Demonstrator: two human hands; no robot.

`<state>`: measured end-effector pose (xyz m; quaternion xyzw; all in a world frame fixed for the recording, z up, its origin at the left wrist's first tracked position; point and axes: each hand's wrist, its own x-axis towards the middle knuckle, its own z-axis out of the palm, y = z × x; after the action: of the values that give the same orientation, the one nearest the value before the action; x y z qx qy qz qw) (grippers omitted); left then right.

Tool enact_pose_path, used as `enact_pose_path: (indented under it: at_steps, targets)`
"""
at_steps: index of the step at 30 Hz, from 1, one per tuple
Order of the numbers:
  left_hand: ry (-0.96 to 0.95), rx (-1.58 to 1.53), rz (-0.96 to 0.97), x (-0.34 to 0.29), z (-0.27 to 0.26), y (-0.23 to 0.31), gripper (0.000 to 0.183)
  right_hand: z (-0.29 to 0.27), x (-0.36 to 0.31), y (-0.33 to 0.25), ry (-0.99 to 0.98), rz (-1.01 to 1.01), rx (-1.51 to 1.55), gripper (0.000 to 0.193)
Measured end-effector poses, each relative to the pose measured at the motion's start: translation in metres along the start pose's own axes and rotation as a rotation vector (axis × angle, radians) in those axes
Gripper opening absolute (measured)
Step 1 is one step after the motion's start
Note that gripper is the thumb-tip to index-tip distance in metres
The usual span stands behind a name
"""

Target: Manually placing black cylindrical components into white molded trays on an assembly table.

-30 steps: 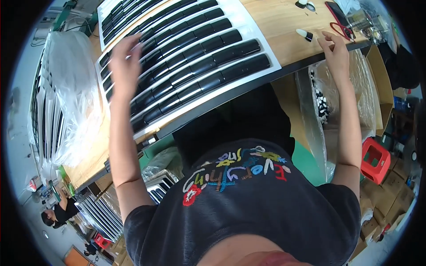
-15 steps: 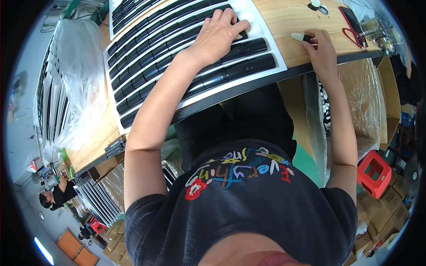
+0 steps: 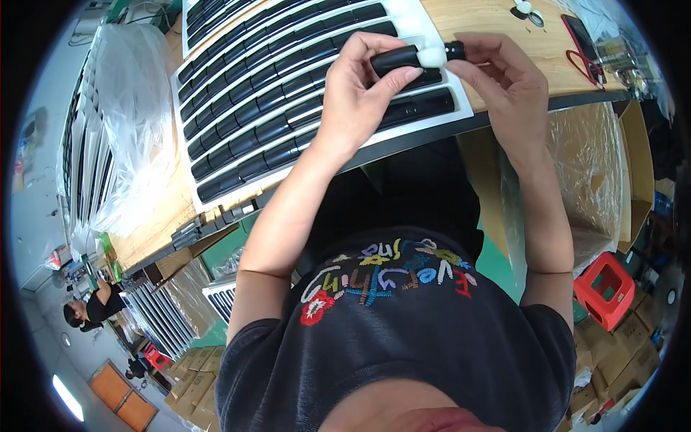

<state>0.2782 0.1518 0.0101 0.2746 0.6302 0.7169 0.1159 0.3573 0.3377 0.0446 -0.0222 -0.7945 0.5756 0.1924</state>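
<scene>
Just above the white tray (image 3: 462, 109), the left hand (image 3: 358, 90) grips a black tube (image 3: 396, 61) while the right hand (image 3: 509, 88) pinches a small white-and-black piece (image 3: 433, 57) at the tube's end.

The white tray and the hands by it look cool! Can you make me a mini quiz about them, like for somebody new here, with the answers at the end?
1. What is the person's left hand holding?
2. True or false: the right hand lies flat on the table and holds nothing.
3. How are the black pieces set out in the white tray? a) in one big pile, b) in rows, c) in a circle

Key:
1. A black tube.
2. False: it holds a small black-and-white piece in its fingers.
3. b
</scene>
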Motion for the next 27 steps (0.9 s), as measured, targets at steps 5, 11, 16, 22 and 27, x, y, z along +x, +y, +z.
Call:
enact_pose_path:
  at_steps: [5, 11, 16, 22, 27]
  targets:
    - [-0.010, -0.255, -0.122, -0.024, 0.001, 0.009, 0.026, 0.017, -0.016, -0.010, -0.166, 0.096, 0.092, 0.029]
    - [-0.120, -0.571, -0.316, -0.045, 0.009, 0.017, 0.019, 0.022, 0.004, -0.016, -0.137, 0.105, 0.101, 0.046]
    - [-0.157, -0.651, -0.398, -0.055, 0.023, 0.031, 0.011, 0.045, 0.004, -0.036, -0.311, 0.388, 0.362, 0.071]
    - [-0.161, -0.756, -0.508, -0.070, 0.026, 0.039, 0.012, 0.049, -0.007, -0.037, -0.350, 0.358, 0.414, 0.070]
    - [-0.010, -0.762, -0.599, -0.096, 0.043, 0.050, 0.015, 0.051, -0.030, -0.049, -0.261, 0.461, 0.445, 0.068]
